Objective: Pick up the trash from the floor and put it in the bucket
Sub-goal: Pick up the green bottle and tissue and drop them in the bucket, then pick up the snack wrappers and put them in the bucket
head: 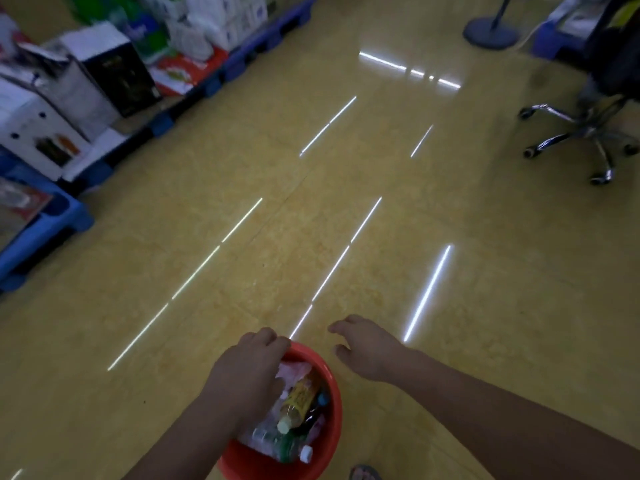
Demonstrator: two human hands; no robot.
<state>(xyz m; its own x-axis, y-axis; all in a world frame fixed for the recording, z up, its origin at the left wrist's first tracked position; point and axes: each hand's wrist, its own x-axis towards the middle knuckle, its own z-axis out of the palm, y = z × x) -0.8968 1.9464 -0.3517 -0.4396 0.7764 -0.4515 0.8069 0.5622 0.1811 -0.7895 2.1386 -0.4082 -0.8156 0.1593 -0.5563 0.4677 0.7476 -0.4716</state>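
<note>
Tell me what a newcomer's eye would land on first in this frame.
The red bucket at bottom centre, stuffed with plastic bottles, with the left hand over its rim. The right hand hovers open and empty beside it. Beyond them the glossy yellow floor mirrors ceiling lights.

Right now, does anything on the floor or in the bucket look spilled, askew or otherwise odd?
Nothing stands out. The red bucket sits upright, with plastic bottles and wrappers lying inside it. No trash shows on the visible yellow floor. The left hand is at the rim; the right hand hovers open beside it.
</note>
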